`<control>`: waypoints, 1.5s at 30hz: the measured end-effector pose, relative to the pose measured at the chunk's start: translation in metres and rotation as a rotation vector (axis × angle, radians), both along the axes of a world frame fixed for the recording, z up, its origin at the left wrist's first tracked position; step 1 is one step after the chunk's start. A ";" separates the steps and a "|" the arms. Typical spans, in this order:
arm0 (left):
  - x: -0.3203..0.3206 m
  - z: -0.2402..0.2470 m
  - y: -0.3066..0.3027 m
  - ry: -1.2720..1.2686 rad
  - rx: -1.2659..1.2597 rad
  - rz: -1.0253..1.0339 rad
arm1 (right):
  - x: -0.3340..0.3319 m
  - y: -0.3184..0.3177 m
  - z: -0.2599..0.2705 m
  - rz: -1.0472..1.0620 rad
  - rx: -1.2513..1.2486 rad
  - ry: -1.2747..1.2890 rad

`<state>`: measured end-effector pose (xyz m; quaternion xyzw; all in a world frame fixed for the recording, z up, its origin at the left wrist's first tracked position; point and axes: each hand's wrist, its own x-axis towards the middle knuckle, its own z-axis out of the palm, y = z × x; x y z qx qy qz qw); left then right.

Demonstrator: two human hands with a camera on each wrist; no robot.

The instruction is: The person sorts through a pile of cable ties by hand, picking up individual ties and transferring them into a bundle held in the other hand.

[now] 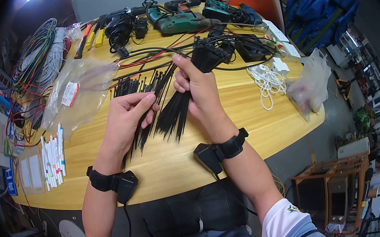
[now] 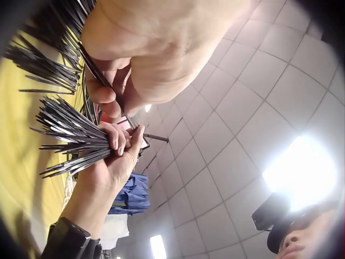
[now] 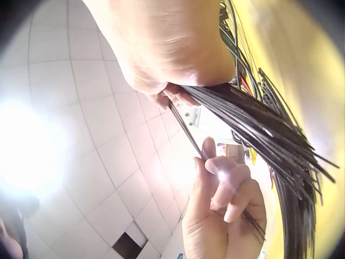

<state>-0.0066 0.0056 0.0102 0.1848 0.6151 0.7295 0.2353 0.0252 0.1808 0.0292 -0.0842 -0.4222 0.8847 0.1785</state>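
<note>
My right hand (image 1: 200, 89) grips a thick bundle of black cable ties (image 1: 173, 113), their heads fanned above the fist and their tails slanting down toward the table. To its left, my left hand (image 1: 127, 118) pinches thin black cable ties (image 3: 186, 132) between thumb and fingers. These ties run across to the thumb and fingertips of the right hand in the right wrist view. Behind and beneath the left hand lies a loose pile of cable ties (image 1: 125, 86) on the wooden table, partly hidden by that hand.
A clear plastic bag (image 1: 86, 90) and several markers (image 1: 54, 157) lie to the left, near coiled wires (image 1: 36, 61). Power drills (image 1: 183, 22) and pliers (image 1: 96, 35) stand along the back. White cord (image 1: 266, 84), a power strip (image 1: 279, 36) and another plastic bag (image 1: 310, 86) are at the right.
</note>
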 end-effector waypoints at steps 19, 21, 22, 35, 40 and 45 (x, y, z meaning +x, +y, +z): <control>0.007 0.006 0.003 -0.041 0.024 -0.053 | -0.001 -0.011 -0.012 0.150 -0.071 -0.093; 0.009 0.008 0.003 -0.067 0.031 -0.073 | -0.002 -0.008 -0.015 0.131 -0.062 -0.101; 0.009 0.009 0.004 -0.077 0.031 -0.078 | -0.003 -0.007 -0.016 0.121 -0.057 -0.105; 0.005 0.003 0.002 0.082 -0.496 0.126 | -0.001 -0.007 0.006 -0.082 -0.208 -0.104; 0.002 -0.005 0.000 0.158 -0.604 0.064 | -0.002 0.007 -0.010 0.143 -0.222 0.035; 0.003 -0.004 0.002 0.178 -0.650 0.054 | 0.000 0.006 -0.008 0.137 -0.192 0.007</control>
